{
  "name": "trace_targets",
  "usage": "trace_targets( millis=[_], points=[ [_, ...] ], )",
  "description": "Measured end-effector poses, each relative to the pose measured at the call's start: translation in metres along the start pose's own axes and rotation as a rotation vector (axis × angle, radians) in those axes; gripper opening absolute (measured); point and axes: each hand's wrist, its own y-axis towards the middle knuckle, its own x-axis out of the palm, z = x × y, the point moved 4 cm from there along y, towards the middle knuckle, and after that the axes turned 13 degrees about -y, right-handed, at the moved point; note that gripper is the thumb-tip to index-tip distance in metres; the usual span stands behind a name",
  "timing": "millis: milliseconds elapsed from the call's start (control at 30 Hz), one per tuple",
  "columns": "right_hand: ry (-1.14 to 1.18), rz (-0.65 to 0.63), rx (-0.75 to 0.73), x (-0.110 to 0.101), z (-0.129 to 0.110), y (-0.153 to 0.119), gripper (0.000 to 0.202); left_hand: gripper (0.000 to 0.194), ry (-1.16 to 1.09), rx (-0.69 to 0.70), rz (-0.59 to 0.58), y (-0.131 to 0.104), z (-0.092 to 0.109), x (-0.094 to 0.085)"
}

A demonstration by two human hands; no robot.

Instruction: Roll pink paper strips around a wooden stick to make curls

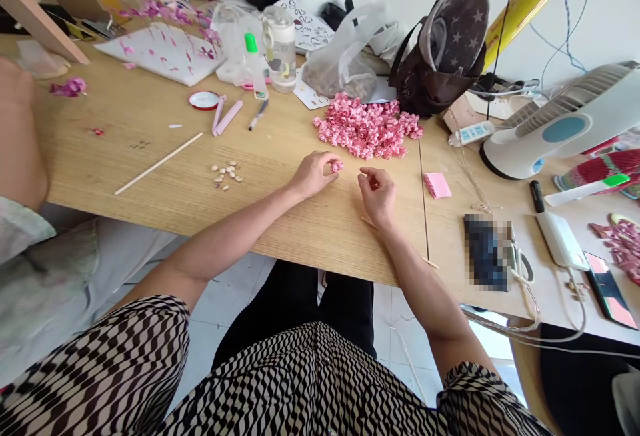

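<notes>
My left hand (314,176) is above the wooden table, its thumb and fingers pinched round a small curled pink paper flower (336,167). A short gap to the right, my right hand (379,195) is loosely bent, thumb and forefinger slightly apart, and nothing shows between them. Below my right wrist lies a thin wooden stick (430,263), partly hidden by the forearm. Just beyond both hands spreads a heap of similar pink curled pieces (367,128). Several small pale shell-like pieces (227,173) lie left of my left hand.
A stack of pink paper squares (437,185) lies right of a table seam. Further right are a white fan (545,136), a power strip (473,133) and a phone (610,289). A water bottle (280,49) stands behind; another person's arm (23,136) rests at left.
</notes>
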Motion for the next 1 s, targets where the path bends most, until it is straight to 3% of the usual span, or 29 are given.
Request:
trace_targets(
  millis=[200, 333, 767, 1000],
  points=[
    [-0.015, -0.023, 0.016, 0.005, 0.005, 0.002, 0.02, 0.041, 0.109, -0.075, -0.071, 0.011, -0.022, -0.002],
    [-0.008, -0.026, 0.021, 0.006, 0.01, 0.004, 0.022, 0.048, 0.085, -0.092, -0.081, 0.011, -0.025, -0.004],
    [0.044, -0.014, 0.045, 0.006, 0.014, 0.008, 0.025, 0.015, -0.004, -0.026, -0.012, 0.01, -0.014, -0.008],
    [0.058, 0.009, 0.064, 0.006, 0.018, 0.011, 0.025, 0.015, 0.063, -0.018, 0.047, 0.043, -0.018, -0.011]
  ],
)
